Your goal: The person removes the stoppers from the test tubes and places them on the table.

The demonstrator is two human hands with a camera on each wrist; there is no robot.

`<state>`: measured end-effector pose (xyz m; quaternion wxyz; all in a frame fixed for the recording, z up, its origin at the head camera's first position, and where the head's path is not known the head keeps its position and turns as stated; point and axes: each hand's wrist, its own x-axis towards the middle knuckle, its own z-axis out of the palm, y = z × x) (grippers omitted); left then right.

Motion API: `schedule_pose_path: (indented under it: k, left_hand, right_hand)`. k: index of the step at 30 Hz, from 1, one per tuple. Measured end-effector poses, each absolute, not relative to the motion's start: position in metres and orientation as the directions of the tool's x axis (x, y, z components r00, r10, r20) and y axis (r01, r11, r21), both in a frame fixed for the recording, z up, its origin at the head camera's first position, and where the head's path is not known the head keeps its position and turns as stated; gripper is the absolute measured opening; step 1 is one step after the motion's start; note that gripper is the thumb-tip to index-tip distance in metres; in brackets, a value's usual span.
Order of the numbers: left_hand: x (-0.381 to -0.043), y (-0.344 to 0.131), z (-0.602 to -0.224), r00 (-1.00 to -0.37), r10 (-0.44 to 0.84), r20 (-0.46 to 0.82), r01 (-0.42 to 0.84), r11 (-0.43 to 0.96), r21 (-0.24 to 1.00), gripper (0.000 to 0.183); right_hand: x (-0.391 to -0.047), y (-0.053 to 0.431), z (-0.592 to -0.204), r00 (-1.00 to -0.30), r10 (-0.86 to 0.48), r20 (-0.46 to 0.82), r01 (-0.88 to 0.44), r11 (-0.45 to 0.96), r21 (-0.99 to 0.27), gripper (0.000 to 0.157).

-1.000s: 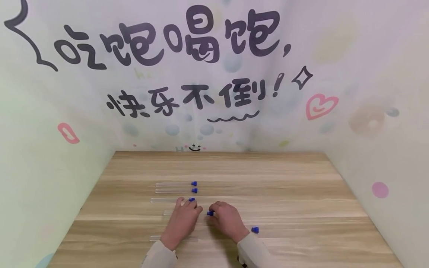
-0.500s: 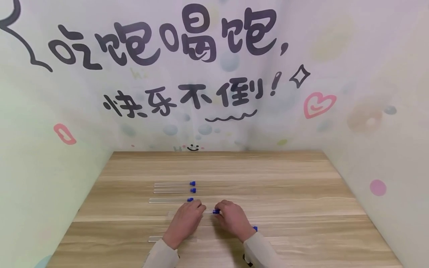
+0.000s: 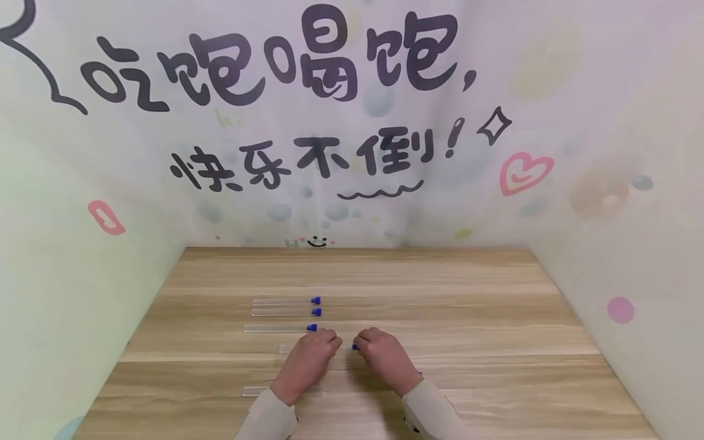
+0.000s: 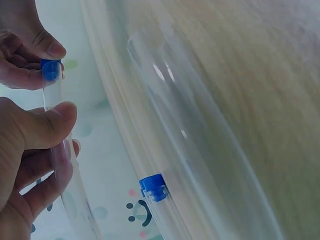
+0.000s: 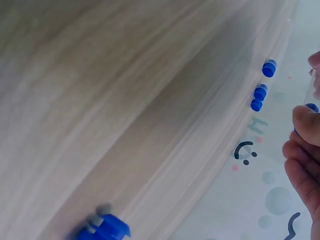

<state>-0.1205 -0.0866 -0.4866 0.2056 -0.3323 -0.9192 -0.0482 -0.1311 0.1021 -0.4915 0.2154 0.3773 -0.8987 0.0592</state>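
And it's L hand (image 3: 309, 362), thumb & fingers wrapped round a clear tube (image 4: 77, 200), no gap, seemingly lifted off the surface (image 3: 495, 305); prob. gripped along its body to steady it & leave the mouth free. R hand (image 3: 387, 362) meets it, fingers pinching the blue cap (image 4: 51, 72), plug showing inside the mouth; can't tell if fully seated. Beyond, three capped tubes (image 3: 280, 313), caps all R, prob. for consistency. Uncapped tube (image 4: 200, 145) & spare cap (image 5: 107, 230) lie nearer the person, well apart.
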Motion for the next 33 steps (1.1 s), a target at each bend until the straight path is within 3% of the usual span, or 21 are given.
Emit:
schedule_pose_path:
  k: [6, 18, 33]
  left_hand:
    - [-0.1224, -0.0860, -0.4833, -0.697, 0.582, 0.418, 0.627, 0.778, -0.038, 0.013]
    - [-0.1229, -0.0869, -0.4840, -0.681, 0.568, 0.462, 0.622, 0.782, -0.043, 0.015]
    - [-0.1232, -0.0889, -0.4827, -0.676, 0.538, 0.504, 0.613, 0.790, -0.021, 0.016]
  right_hand:
    - [-0.1313, 0.1017, -0.4938, -0.600, -0.622, 0.503, -0.687, 0.722, 0.074, 0.011]
    - [-0.1289, 0.0994, -0.4987, -0.623, -0.510, 0.593, -0.668, 0.742, -0.064, 0.016]
    - [-0.1295, 0.0977, -0.4965, -0.648, -0.457, 0.609, -0.649, 0.750, -0.127, 0.015]
